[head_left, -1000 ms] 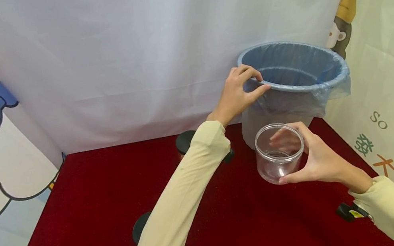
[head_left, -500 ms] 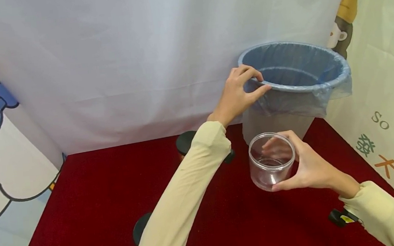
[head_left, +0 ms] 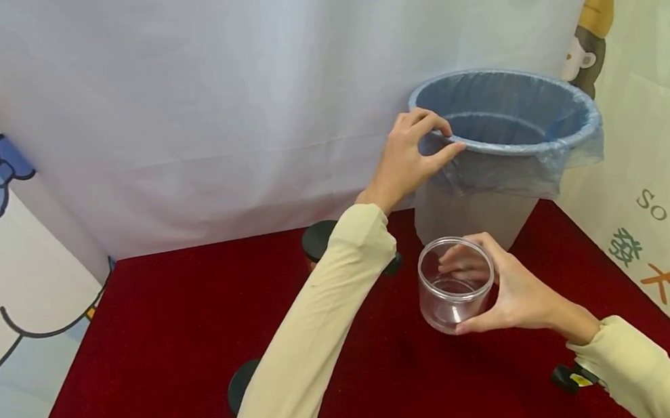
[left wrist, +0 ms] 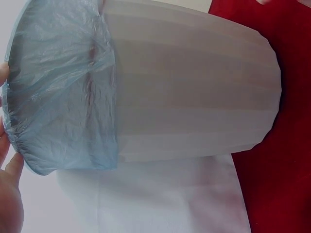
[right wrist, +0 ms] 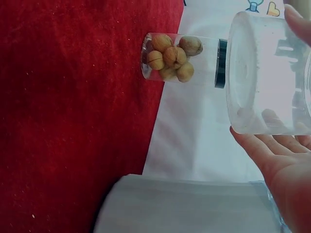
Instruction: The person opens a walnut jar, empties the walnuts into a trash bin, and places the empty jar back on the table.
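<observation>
My left hand [head_left: 405,154] pinches the near left rim of a pale waste bin [head_left: 461,213], thumb outside and fingers over the edge. A thin blue bin liner [head_left: 509,173] folds over that rim, and the left wrist view shows its crinkled skirt [left wrist: 63,107]. In my right hand [head_left: 518,292] is a clear, lidless plastic jar [head_left: 444,310], gripped round its side above the cloth, in front of the bin. Nothing shows inside the jar. The right wrist view has its base [right wrist: 240,73] towards the camera, thumb and fingers on opposite sides.
Behind my left forearm stands a jar with a black lid [head_left: 318,239]; several walnuts [right wrist: 172,57] lie in it. Another dark round lid [head_left: 243,385] is partly hidden by the left sleeve. Red cloth [head_left: 172,349] covers the table; white curtains [head_left: 208,113] hang behind.
My right hand has carried the clear jar left and a little nearer to me, away from the bin. The left hand keeps its hold on the rim.
</observation>
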Tool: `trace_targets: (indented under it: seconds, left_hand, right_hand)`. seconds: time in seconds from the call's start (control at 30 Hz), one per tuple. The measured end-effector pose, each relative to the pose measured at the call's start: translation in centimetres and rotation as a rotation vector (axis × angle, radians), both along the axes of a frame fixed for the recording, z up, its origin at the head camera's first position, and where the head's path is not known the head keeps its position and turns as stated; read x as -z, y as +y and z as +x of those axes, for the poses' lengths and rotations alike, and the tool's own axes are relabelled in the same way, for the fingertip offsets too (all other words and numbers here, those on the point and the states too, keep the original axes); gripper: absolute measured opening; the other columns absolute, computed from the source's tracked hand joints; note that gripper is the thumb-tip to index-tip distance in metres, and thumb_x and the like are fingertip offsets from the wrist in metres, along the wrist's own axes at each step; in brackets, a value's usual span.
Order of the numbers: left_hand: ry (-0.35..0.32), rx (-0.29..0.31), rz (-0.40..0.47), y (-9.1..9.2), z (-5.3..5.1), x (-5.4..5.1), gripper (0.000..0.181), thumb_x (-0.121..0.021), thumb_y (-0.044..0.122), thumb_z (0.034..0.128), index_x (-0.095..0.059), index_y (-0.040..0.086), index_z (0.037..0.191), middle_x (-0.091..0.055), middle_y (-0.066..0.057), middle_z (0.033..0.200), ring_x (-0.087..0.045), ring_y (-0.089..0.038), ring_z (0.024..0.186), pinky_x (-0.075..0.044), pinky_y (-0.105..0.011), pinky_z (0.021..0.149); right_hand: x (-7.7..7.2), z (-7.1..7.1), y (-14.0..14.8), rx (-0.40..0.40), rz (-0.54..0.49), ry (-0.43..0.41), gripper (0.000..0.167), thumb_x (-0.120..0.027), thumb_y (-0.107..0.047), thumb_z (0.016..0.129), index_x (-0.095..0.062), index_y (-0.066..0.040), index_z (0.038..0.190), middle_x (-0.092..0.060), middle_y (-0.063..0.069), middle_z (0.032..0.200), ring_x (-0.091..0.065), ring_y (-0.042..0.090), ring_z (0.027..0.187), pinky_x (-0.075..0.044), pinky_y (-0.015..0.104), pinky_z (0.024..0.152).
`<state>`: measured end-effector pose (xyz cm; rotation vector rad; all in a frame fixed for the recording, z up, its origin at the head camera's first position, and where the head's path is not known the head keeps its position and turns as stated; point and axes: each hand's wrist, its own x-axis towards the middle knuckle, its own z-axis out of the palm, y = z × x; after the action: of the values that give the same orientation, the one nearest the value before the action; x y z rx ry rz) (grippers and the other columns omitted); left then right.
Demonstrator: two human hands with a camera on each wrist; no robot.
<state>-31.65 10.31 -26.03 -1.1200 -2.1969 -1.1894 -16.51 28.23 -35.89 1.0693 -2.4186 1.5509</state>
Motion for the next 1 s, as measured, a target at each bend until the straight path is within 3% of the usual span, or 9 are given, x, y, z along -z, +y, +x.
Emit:
trace_targets:
  seconds: [0.2,0.37,0.77,1.0]
  left_hand:
    - [0.017,0.010,-0.004,0.1,0.0,0.0,0.020,-0.077,0.029,0.0938,-0.071,0.012,0.102,-0.062,-0.001,0.114,-0.049,-0.022,0.118,-0.038,-0.027,0.103]
    - [0.027,0.014,0.000,0.1,-0.1,0.1,0.020,-0.077,0.029,0.0940,-0.070,0.011,0.102,-0.063,-0.002,0.114,-0.050,-0.023,0.119,-0.038,-0.027,0.103]
    - [0.025,0.015,0.005,-0.1,-0.1,0.2,0.020,-0.077,0.028,0.0941,-0.071,0.011,0.102,-0.063,-0.002,0.114,-0.049,-0.023,0.118,-0.039,-0.026,0.102]
    - [0.023,0.012,0.000,0.0,0.0,0.1,0.020,-0.077,0.028,0.0942,-0.070,0.011,0.102,-0.063,-0.002,0.114,-0.049,-0.023,0.119,-0.038,-0.027,0.103]
  right_hand:
    - [1.0,0.2,-0.6,-0.023,-0.015,-0.019,0.096,-0.097,0.006,0.059,-0.037,0.005,0.134,-0.059,-0.004,0.133,-0.066,0.012,0.121,-0.052,0.022,0.101]
    - [1.5,0.3,-1.1,-0.004,0.006,-0.070,0.096,-0.098,0.001,0.060,-0.037,0.000,0.135,-0.058,-0.002,0.133,-0.066,0.013,0.123,-0.052,0.025,0.103]
    - [3.0,0.0,-1.9,-0.052,0.001,-0.065,0.097,-0.098,0.000,0.061,-0.036,0.002,0.136,-0.057,0.008,0.132,-0.065,0.010,0.122,-0.052,0.026,0.103]
    - [3.6,-0.1,-2.5,-0.046,0.009,-0.081,0.096,-0.099,-0.004,0.061,-0.037,-0.001,0.134,-0.057,0.013,0.131,-0.067,0.021,0.121,-0.053,0.026,0.103]
